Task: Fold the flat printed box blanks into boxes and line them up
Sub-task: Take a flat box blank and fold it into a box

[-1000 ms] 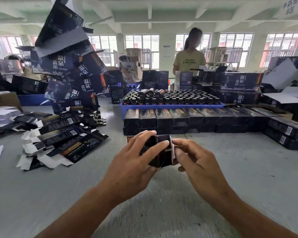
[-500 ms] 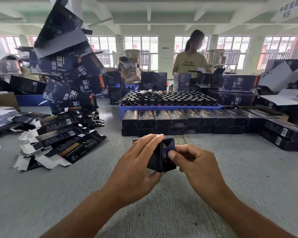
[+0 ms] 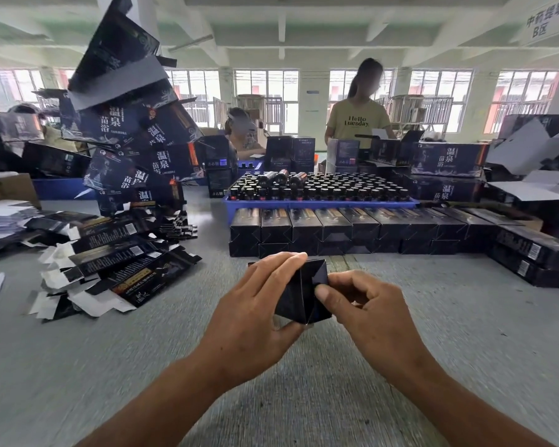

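Centre frame, the left hand (image 3: 255,312) is wrapped round a small dark box (image 3: 299,293), fingers over the top and thumb underneath, while the right hand (image 3: 365,306) curls in and its thumb presses the end flap. My guess: push too hard or off-centre and the flap creases or pops back out. Grey table (image 3: 465,333), flat blanks (image 3: 110,262) piled at left, finished boxes (image 3: 336,227) lined up behind, bottles in a blue tray (image 3: 320,204), big windowed workshop with other workers at the back

The left hand (image 3: 255,312) hides most of the box (image 3: 299,293), and the blanks' (image 3: 110,259) print is too small to read.
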Action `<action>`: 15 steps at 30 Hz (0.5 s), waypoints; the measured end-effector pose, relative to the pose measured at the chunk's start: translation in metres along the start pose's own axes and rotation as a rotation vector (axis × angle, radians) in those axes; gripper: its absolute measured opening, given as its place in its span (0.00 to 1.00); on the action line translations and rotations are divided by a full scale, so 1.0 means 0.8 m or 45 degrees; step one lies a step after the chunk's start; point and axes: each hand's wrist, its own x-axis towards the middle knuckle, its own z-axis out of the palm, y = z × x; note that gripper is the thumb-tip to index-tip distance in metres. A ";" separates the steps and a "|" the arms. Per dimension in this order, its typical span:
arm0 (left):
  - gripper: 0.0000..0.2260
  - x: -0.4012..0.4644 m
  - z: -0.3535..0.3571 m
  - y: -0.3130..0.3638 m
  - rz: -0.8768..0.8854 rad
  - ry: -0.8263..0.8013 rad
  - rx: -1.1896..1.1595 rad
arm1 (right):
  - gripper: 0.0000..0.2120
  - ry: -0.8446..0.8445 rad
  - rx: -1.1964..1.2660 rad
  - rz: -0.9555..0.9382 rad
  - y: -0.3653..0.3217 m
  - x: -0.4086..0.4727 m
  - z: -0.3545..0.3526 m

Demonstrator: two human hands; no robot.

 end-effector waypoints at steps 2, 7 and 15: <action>0.41 0.000 0.001 -0.002 0.004 0.010 -0.003 | 0.06 -0.017 0.011 -0.010 0.000 0.000 0.000; 0.35 0.000 0.009 -0.001 0.152 -0.008 0.050 | 0.27 -0.136 0.030 0.024 -0.002 -0.004 0.006; 0.33 0.004 0.002 -0.002 -0.296 0.237 -0.068 | 0.31 -0.119 0.381 0.302 0.009 0.009 -0.003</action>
